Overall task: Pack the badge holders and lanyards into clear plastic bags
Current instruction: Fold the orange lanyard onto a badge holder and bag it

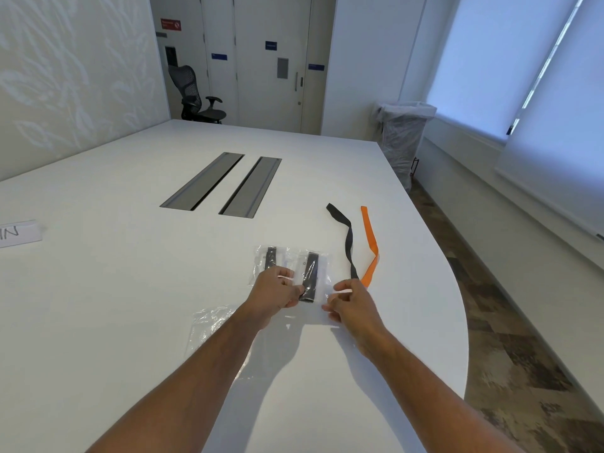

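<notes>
Pinching the near end of a clear bag holding a black folded lanyard: left hand at the bag's 8 o'clock corner, right hand at its 4 o'clock edge, fingers curled on the film. Exact grip points hard to make out through glare. Both forearms extended, bare. Second packed bag touching at 9 o'clock, partly hidden by the left hand. Empty bag under the left forearm. Loose black lanyard and orange lanyard at 2 o'clock on the white table.
</notes>
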Motion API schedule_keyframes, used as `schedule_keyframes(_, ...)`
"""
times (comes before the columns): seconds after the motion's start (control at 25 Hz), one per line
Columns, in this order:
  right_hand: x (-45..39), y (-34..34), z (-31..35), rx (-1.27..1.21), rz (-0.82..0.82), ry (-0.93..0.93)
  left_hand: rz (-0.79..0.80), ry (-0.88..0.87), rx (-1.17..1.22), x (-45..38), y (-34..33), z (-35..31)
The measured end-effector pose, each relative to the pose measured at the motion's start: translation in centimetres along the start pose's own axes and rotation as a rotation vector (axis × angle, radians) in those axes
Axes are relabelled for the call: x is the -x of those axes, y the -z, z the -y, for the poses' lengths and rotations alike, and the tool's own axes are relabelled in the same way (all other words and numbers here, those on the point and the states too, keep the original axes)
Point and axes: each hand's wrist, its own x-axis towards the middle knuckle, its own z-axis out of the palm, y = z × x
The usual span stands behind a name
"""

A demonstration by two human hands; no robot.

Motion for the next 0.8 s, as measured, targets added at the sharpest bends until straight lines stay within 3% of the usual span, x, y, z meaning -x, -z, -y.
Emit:
schedule_keyframes(0.12,-0.9,-1.5,0.1,0.044,0.072,0.034,-0.067,-0.054,-0.102,-1.1,-0.3,0.0)
schedule_keyframes(0.28,-2.3,-2.4,0.2,0.208,0.159,-0.002,-0.174,-0.247,-0.498,-2.3,-0.5,0.0)
schedule_keyframes(0.6,-2.5,-2.4,0.1,0.272,0.248,0.01,-0.206,-0.364,-0.769,-4.2,-0.8,1.9)
schedule_keyframes(0.72,-2.5,-1.2,0.6,0.219,0.214,0.046,-0.263,-0.41,-0.828,-4.1,-1.0,2.3)
schedule_keyframes(0.8,-2.8,0.5,1.2,0.232,0.084,0.121,-0.298,-0.487,-0.833,-3.7,-1.7,1.9)
